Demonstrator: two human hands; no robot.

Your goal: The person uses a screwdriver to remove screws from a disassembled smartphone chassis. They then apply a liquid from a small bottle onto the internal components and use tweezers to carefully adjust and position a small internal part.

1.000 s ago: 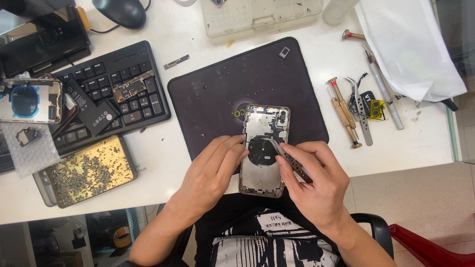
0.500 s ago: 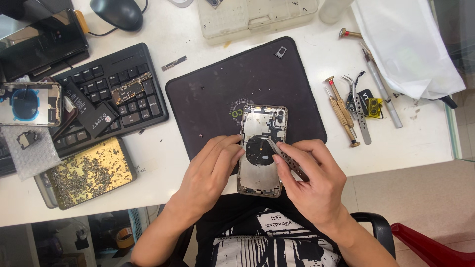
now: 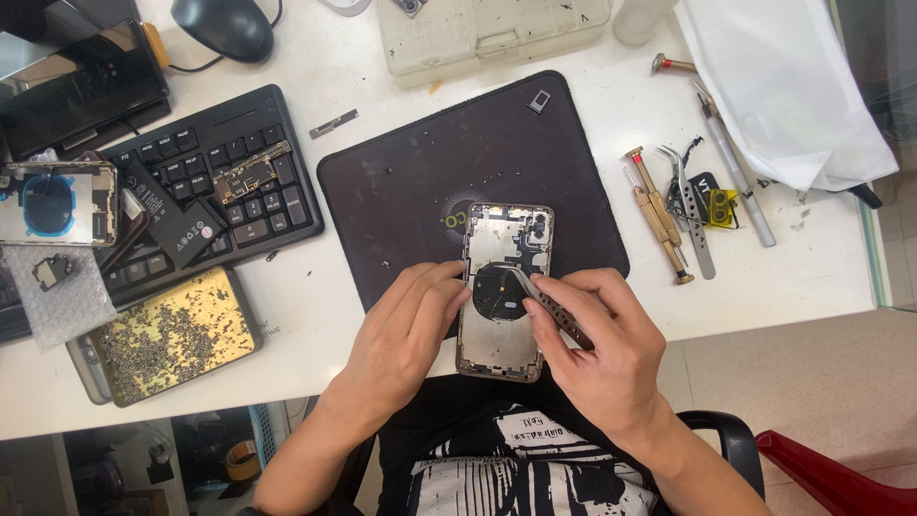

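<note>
Here the opened silver phone housing with its round black coil (image 3: 504,291) lies face-up on the near edge of the dark rubber work mat (image 3: 420,182), partly overhanging toward the person's lap. It looks light, stiff at its metal frame but delicate inside, with thin flex cables and small parts that would likely tear or bend; the frame edges seem the safest place to take hold. The left hand (image 3: 406,330) curls against the housing's left edge, fingers closed on the rim to steady it. The right hand (image 3: 602,349) pinches slim metal tweezers (image 3: 544,301), whose tips rest on the coil.

To the right on the white counter (image 3: 812,258) lie brass-handled screwdrivers (image 3: 657,212) and spare tools, well apart. To the left sit a black keyboard (image 3: 215,177) carrying loose phone parts and a yellow tray scattered with tiny screws (image 3: 172,334). Nothing stands between the hands and the housing.
</note>
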